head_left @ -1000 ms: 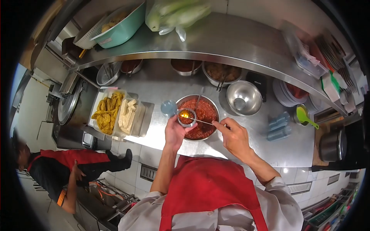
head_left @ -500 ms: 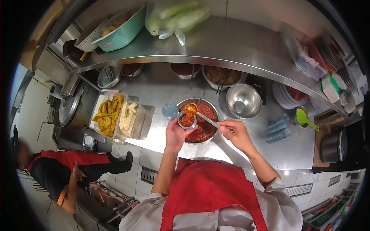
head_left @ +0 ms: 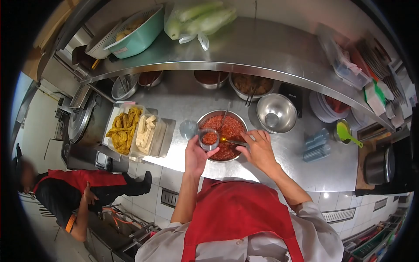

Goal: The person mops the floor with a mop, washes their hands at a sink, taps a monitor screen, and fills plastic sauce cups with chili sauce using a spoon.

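My left hand (head_left: 195, 159) is closed round a small clear plastic cup (head_left: 209, 139) with red chili sauce inside. Its clear round lid (head_left: 188, 129) hangs open on the left side. The cup is over the left part of a steel bowl (head_left: 245, 123) filled with chunky red chili sauce (head_left: 228, 125). Between the fingers and thumb of my right hand (head_left: 262, 153) is the handle of a metal spoon (head_left: 235, 142). The spoon's head is down at the sauce, right of the cup, with a bright glint. A second utensil (head_left: 225, 114) leans in the bowl.
A metal bowl (head_left: 264, 105) stands to the right, near stacked clear cups (head_left: 316, 145) and a green spoon (head_left: 349, 134). Plastic containers with yellow pieces (head_left: 123, 129) and pale strips (head_left: 145, 134) sit at left. A steel shelf (head_left: 262, 48) overhangs the counter; a person (head_left: 83, 187) is at left.
The spoon has left the cup's mouth and dropped to the sauce in the bowl. My right hand has shifted slightly, its fingers now further over the bowl's edge. The left hand still holds the cup.
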Demonstrator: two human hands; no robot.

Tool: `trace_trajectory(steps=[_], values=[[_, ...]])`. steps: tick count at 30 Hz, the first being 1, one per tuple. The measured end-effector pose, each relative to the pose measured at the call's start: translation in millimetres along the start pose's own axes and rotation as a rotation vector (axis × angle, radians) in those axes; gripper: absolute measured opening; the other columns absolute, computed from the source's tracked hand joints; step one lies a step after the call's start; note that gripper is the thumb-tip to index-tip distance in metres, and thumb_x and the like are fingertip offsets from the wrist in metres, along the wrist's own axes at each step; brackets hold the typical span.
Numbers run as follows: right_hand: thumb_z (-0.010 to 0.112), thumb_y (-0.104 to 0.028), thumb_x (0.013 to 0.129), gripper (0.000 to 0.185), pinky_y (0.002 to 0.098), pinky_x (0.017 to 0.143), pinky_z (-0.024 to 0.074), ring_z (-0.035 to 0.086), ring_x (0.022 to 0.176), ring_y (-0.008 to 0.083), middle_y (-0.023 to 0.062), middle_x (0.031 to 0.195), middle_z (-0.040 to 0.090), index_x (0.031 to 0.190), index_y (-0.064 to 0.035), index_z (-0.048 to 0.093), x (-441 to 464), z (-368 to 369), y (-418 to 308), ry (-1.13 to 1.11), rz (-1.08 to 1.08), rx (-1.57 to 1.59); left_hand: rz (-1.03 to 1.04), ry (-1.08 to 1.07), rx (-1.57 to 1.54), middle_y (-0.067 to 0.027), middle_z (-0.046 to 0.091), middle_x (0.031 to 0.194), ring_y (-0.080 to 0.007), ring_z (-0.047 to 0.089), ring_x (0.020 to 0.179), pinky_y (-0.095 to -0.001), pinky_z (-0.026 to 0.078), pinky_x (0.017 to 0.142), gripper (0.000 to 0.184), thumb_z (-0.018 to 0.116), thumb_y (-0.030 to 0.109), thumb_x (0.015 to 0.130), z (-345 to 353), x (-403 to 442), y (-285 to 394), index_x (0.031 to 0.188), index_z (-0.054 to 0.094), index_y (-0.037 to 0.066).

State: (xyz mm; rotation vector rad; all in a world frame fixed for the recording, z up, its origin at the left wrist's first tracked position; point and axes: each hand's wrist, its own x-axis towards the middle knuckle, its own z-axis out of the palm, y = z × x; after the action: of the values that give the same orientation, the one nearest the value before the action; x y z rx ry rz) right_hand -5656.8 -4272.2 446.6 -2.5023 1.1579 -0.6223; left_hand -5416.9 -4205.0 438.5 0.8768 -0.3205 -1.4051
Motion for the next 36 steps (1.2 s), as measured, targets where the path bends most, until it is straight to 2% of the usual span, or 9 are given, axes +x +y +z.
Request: trace_trajectory(steps=[1, 4, 5, 11, 14, 24, 29, 31, 36], values=[[0.080, -0.028, 0.086, 0.060, 0.0403, 0.101, 0.0488, 0.058, 0.118, 0.0338, 0.0152, 0.123, 0.061, 0.137, -0.0041, 0.060, 4.6, -9.3, -10.0, 0.090, -0.079, 0.042, -0.028, -0.079, -0.070, -0.0149, 0.053, 0.141, -0.0327, 0.059, 0.125, -0.0530, 0.059, 0.094, 0.044, 0.045, 0.028, 0.104, 0.7, -0.5, -1.2, 0.139, 0.046, 0.002], [0.087, -0.033, 0.078, 0.081, 0.0399, 0.109, 0.0441, 0.055, 0.124, 0.0343, 0.0155, 0.132, 0.055, 0.145, -0.0055, 0.052, 14.5, -24.5, -35.3, -0.042, 0.028, 0.592, -0.035, -0.191, -0.095, -0.0152, 0.052, 0.144, -0.0331, 0.057, 0.128, -0.0571, 0.056, 0.097, 0.046, 0.045, 0.029, 0.105, 2.2, -0.6, -18.7, 0.144, 0.043, 0.003], [0.090, -0.033, 0.075, 0.085, 0.0406, 0.106, 0.0466, 0.057, 0.121, 0.0319, 0.0137, 0.132, 0.054, 0.145, -0.0051, 0.051, 16.7, -27.4, -39.0, -0.024, -0.022, 0.553, -0.015, -0.205, -0.124, -0.0148, 0.053, 0.143, -0.0332, 0.055, 0.131, -0.0603, 0.053, 0.101, 0.046, 0.048, 0.026, 0.106, 7.8, -4.5, -24.5, 0.146, 0.042, 0.006], [0.087, -0.030, 0.078, 0.066, 0.0425, 0.094, 0.0511, 0.060, 0.114, 0.0337, 0.0145, 0.123, 0.057, 0.130, -0.0001, 0.058, 6.0, -43.6, -31.2, -0.087, 0.034, 0.522, -0.066, -0.364, -0.030, -0.0087, 0.052, 0.144, -0.0264, 0.057, 0.129, -0.0474, 0.058, 0.094, 0.042, 0.056, 0.013, 0.104, 0.8, 1.0, -51.3, 0.144, 0.048, 0.007], [0.088, -0.023, 0.076, 0.062, 0.0372, 0.088, 0.0580, 0.067, 0.102, 0.0262, 0.0128, 0.119, 0.061, 0.128, 0.0003, 0.063, -7.5, -50.2, -26.5, -0.037, 0.039, 0.443, -0.083, -0.384, 0.016, -0.0084, 0.054, 0.143, -0.0257, 0.062, 0.123, -0.0457, 0.060, 0.093, 0.040, 0.057, 0.011, 0.103, 3.6, 1.6, -61.2, 0.142, 0.052, 0.007], [0.087, -0.026, 0.076, 0.062, 0.0396, 0.088, 0.0550, 0.065, 0.102, 0.0315, 0.0153, 0.115, 0.062, 0.125, 0.0035, 0.063, -33.8, -92.0, -14.2, 0.115, 0.135, 0.440, -0.186, -0.475, 0.061, -0.0116, 0.054, 0.144, -0.0293, 0.060, 0.127, -0.0530, 0.061, 0.092, 0.042, 0.057, 0.017, 0.103, 34.1, 6.2, -68.0, 0.142, 0.051, 0.005], [0.088, -0.025, 0.076, 0.060, 0.0399, 0.092, 0.0528, 0.062, 0.106, 0.0317, 0.0151, 0.114, 0.061, 0.124, 0.0030, 0.065, -33.8, -89.7, -16.0, 0.105, 0.013, 0.278, -0.188, -0.568, -0.023, -0.0117, 0.055, 0.139, -0.0263, 0.060, 0.126, -0.0454, 0.057, 0.098, 0.051, 0.066, 0.016, 0.098, 39.5, 11.6, -86.5, 0.143, 0.046, 0.005], [0.088, -0.025, 0.075, 0.060, 0.0401, 0.094, 0.0520, 0.062, 0.107, 0.0318, 0.0146, 0.116, 0.059, 0.123, 0.0026, 0.065, -33.8, -93.1, -20.6, 0.087, 0.075, 0.330, -0.209, -0.570, -0.066, -0.0101, 0.057, 0.134, -0.0234, 0.058, 0.126, -0.0409, 0.052, 0.103, 0.058, 0.073, 0.014, 0.093, 43.3, 11.5, -88.4, 0.143, 0.044, 0.006], [0.088, -0.024, 0.076, 0.059, 0.0398, 0.094, 0.0527, 0.062, 0.107, 0.0308, 0.0135, 0.119, 0.057, 0.125, 0.0004, 0.065, -31.4, -110.2, -27.5, -0.015, 0.159, 0.436, -0.175, -0.580, -0.068, -0.0105, 0.057, 0.136, -0.0241, 0.058, 0.127, -0.0409, 0.050, 0.106, 0.060, 0.075, 0.012, 0.089, 42.1, 13.1, -89.4, 0.142, 0.046, 0.007]])
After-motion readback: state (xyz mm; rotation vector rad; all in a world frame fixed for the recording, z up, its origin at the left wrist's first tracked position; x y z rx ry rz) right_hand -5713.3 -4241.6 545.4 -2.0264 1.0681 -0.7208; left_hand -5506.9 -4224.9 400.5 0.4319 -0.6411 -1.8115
